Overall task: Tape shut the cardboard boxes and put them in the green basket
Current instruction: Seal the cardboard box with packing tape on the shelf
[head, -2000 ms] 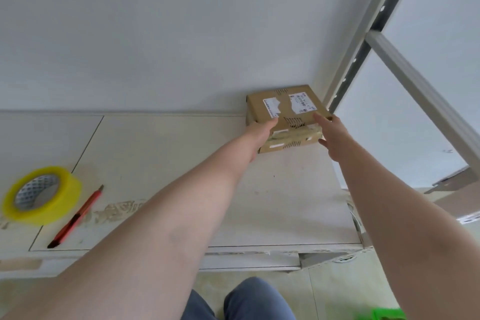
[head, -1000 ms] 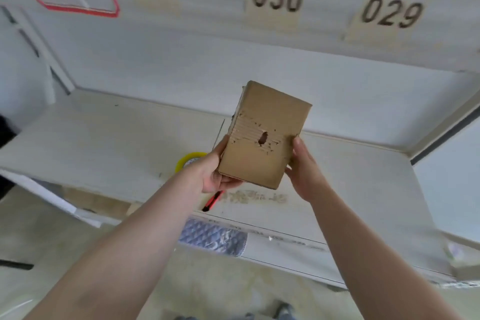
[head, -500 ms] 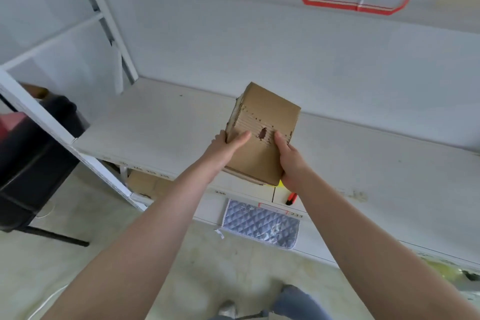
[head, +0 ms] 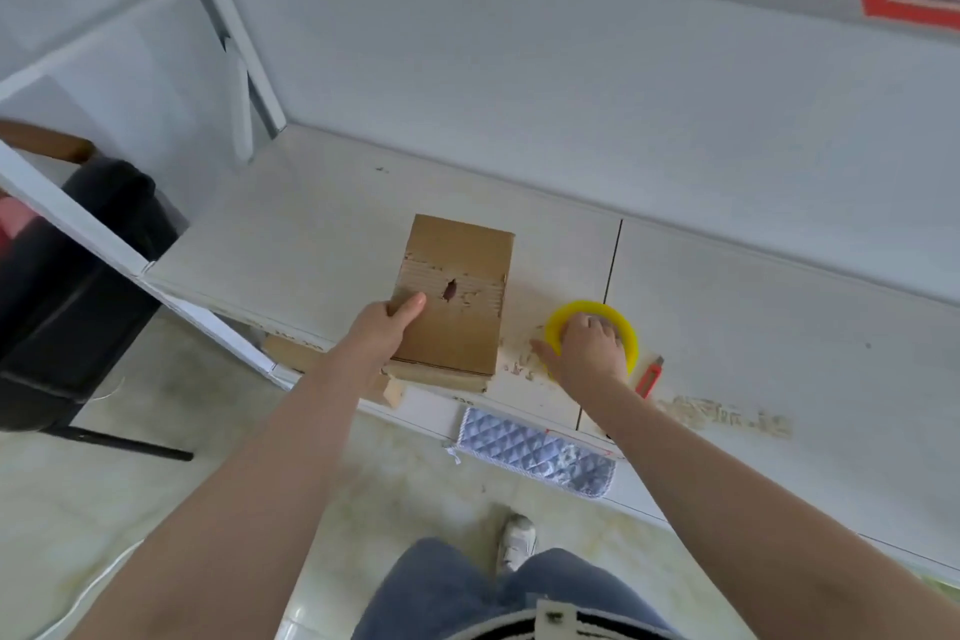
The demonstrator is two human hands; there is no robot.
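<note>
White worktop [head: 753, 307] across mid-frame, pale wall behind. Left hand [head: 387, 327] gripping near-left edge of cardboard box [head: 457, 296], thumb on top, box lying flat at frame centre. Right hand [head: 587, 351] curled over yellow tape roll [head: 628, 333] just right of box. Red utility knife [head: 652, 376] beside roll.

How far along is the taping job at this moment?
Done: a box lies on the shelf, steadied by the left hand. In hand: the right hand is on the yellow tape roll, beside the red cutter. Left: no fresh tape shows on the box, and the green basket is out of view.
</note>
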